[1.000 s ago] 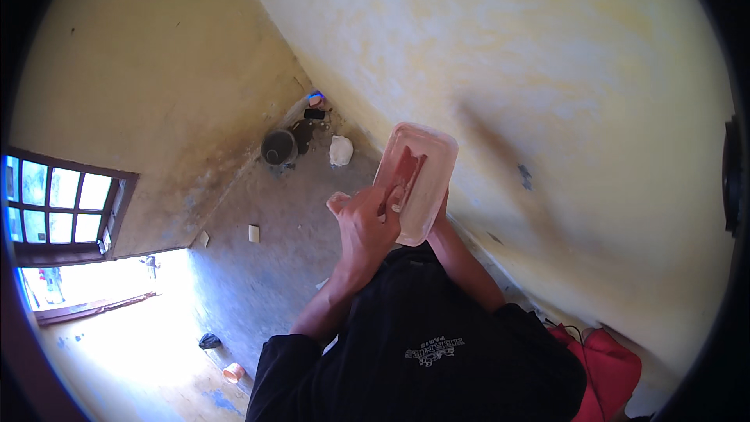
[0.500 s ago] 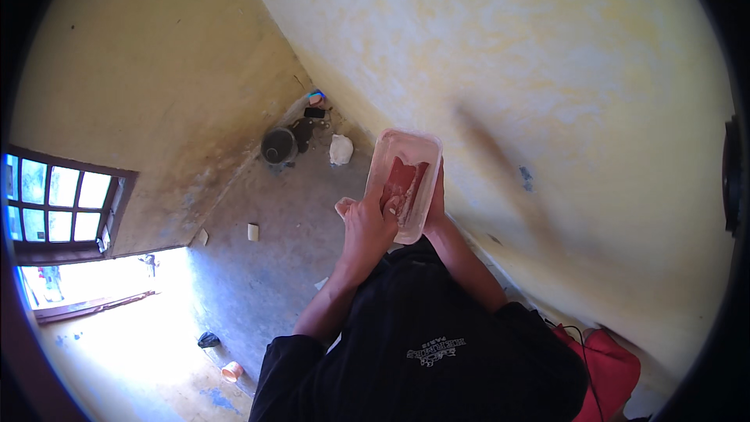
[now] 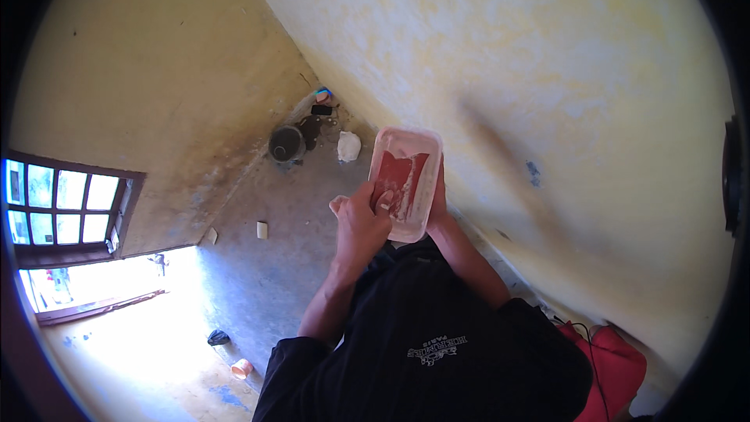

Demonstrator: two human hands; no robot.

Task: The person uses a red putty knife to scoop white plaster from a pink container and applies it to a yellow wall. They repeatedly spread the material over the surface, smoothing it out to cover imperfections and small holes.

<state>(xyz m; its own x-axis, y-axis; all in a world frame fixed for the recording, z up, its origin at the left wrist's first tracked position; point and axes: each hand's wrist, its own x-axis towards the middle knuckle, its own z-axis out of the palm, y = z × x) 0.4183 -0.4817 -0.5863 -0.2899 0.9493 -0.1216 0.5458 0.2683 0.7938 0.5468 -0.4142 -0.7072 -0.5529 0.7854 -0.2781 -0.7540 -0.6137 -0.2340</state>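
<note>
In front of my chest, my right hand (image 3: 438,194) is wrapped around the far side and underside of a translucent pinkish plastic tub (image 3: 408,139). Its fingers are mostly hidden behind the tub. My left hand (image 3: 362,223) grips a flat red scraper (image 3: 404,174) at the tub's left side, thumb over its face. The scraper's blade lies within the tub's opening, its right edge smeared with whitish paste (image 3: 408,199). How far the scraper reaches into the tub is hard to tell.
A patchy yellow-white wall (image 3: 586,94) rises close on the right. In the corner stand a dark bucket (image 3: 287,144) and a white bundle (image 3: 348,146). A pale block (image 3: 262,230), a black crumpled bag (image 3: 219,337) and an orange cup (image 3: 241,368) lie on the floor. A window (image 3: 70,199) is at left.
My left hand has shifted slightly left with the red scraper, whose face now shows broader in the tub. The tub stays nearly in place, while the surroundings sit slightly further right in view.
</note>
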